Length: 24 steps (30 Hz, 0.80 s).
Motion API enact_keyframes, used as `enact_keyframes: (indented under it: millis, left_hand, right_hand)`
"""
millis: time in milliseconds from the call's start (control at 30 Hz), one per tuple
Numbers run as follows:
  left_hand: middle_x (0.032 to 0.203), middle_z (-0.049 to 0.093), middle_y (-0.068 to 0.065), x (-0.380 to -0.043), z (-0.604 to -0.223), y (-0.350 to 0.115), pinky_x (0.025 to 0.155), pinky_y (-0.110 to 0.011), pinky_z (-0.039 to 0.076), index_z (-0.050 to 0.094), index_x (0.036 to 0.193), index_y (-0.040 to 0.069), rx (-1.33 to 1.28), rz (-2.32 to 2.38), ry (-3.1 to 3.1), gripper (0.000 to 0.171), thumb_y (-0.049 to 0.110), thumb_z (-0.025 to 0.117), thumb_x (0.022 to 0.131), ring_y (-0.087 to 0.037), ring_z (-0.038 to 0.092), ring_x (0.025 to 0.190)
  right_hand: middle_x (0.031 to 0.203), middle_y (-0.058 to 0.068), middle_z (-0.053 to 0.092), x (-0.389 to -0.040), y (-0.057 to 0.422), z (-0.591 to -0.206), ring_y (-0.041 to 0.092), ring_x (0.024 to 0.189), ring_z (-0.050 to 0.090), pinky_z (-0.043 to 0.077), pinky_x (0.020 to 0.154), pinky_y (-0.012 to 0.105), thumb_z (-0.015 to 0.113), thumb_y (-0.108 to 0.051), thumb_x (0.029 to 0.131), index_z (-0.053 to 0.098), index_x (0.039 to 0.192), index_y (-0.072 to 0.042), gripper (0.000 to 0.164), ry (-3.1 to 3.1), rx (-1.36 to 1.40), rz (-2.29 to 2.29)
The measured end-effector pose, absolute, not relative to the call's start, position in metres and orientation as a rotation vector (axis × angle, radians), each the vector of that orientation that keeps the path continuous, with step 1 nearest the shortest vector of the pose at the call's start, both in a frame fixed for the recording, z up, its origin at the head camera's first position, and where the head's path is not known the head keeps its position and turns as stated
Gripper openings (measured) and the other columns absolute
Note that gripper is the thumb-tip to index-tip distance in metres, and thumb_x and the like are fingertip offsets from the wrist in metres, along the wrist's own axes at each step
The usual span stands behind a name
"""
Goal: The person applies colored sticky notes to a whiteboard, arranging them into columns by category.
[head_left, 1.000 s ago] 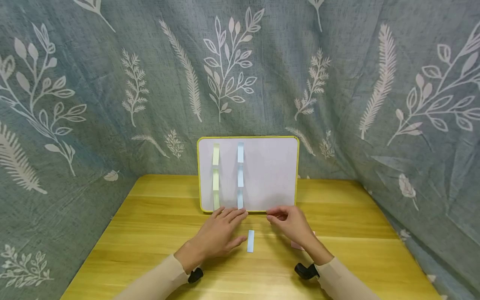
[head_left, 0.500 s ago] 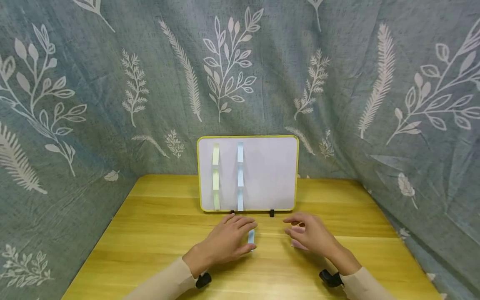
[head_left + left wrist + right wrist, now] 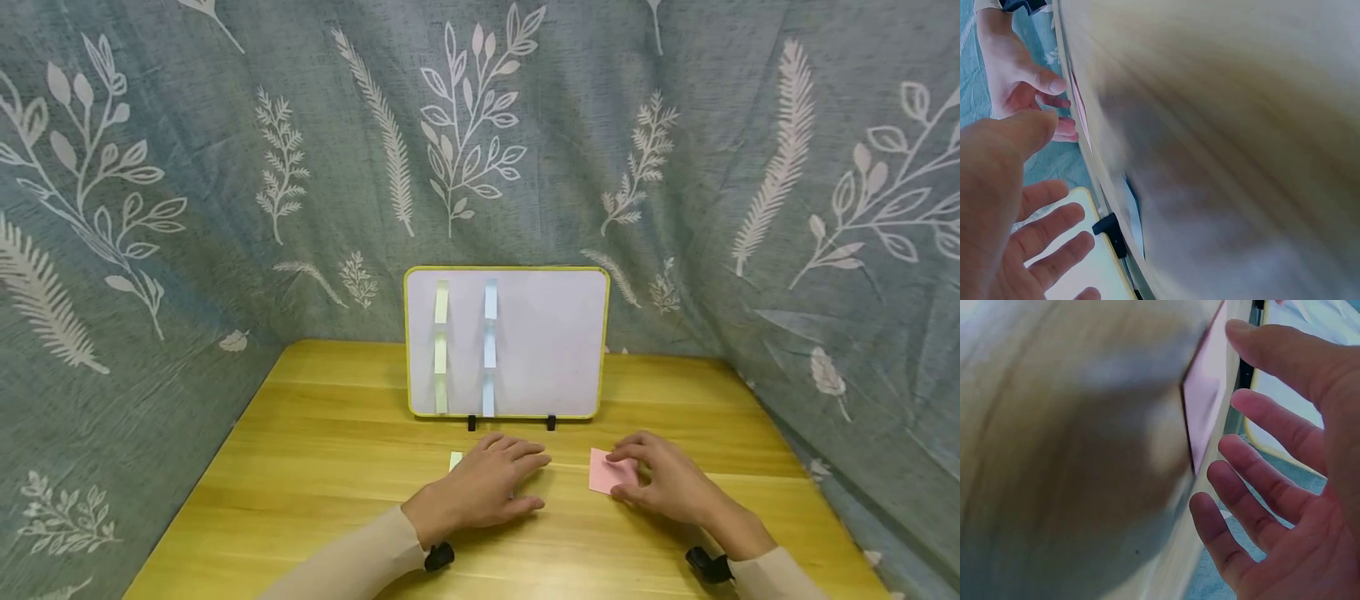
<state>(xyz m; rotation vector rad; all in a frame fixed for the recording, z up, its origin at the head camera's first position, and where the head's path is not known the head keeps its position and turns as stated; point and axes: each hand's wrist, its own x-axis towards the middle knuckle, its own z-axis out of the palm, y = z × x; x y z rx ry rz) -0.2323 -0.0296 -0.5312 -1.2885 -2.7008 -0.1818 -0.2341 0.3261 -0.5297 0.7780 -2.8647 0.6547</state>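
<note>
In the head view, my right hand (image 3: pixel 667 482) hovers at a pink sticky note pad (image 3: pixel 603 472) on the table. The right wrist view shows its fingers spread and bare, the thumb nearest the pink pad (image 3: pixel 1204 387). My left hand (image 3: pixel 483 483) is held over the table with fingers extended and holds nothing. A pale green paper piece (image 3: pixel 455 460) peeks out behind it. Below that hand, the left wrist view shows a blue paper strip (image 3: pixel 1134 215) on the table; in the head view the hand hides nearly all of it.
A yellow-framed whiteboard (image 3: pixel 551 342) stands upright at the back on black feet (image 3: pixel 551 422). Several green strips (image 3: pixel 440 350) form a column at its left, with several blue strips (image 3: pixel 490 346) in another column beside them. A patterned curtain (image 3: pixel 300 208) surrounds the wooden table (image 3: pixel 322 433).
My right hand has withdrawn from the board's lower edge to the pink pad, its fingers parting. My left hand has moved right and toward me, over the blue strip. The head view has shifted slightly.
</note>
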Motion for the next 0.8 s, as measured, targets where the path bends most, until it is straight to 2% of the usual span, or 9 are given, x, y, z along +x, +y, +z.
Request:
enact_keyframes:
  millis: [200, 467, 800]
  left_hand:
    - [0.174, 0.063, 0.003, -0.237, -0.533, -0.009, 0.137, -0.047, 0.046, 0.061, 0.168, 0.025, -1.315, -0.192, -2.722, 0.063, 0.058, 0.068, 0.116, -0.020, 0.060, 0.160]
    - [0.177, 0.059, 0.004, -0.240, -0.530, 0.014, 0.138, -0.046, 0.046, 0.061, 0.170, 0.026, -1.332, -0.141, -2.755, 0.064, 0.061, 0.067, 0.116, -0.019, 0.058, 0.163]
    - [0.174, 0.062, 0.008, -0.241, -0.527, 0.019, 0.137, -0.048, 0.047, 0.066, 0.165, 0.028, -1.321, -0.093, -2.793, 0.064, 0.064, 0.073, 0.112, -0.018, 0.058, 0.162]
  right_hand:
    - [0.133, 0.006, 0.080, -0.234, 0.324, -0.537, 0.035, 0.122, 0.077, 0.064, 0.104, 0.061, 0.104, -0.031, 0.090, 0.089, 0.121, -0.021, 0.036, -2.821, 0.832, 0.642]
    - [0.136, 0.003, 0.079, -0.235, 0.315, -0.539, 0.033, 0.124, 0.077, 0.064, 0.105, 0.057, 0.101, -0.031, 0.095, 0.089, 0.125, -0.021, 0.035, -2.839, 0.901, 0.649]
    - [0.137, 0.001, 0.079, -0.229, 0.291, -0.545, 0.029, 0.125, 0.076, 0.063, 0.107, 0.056, 0.099, -0.035, 0.097, 0.088, 0.126, -0.020, 0.034, -2.783, 1.001, 0.690]
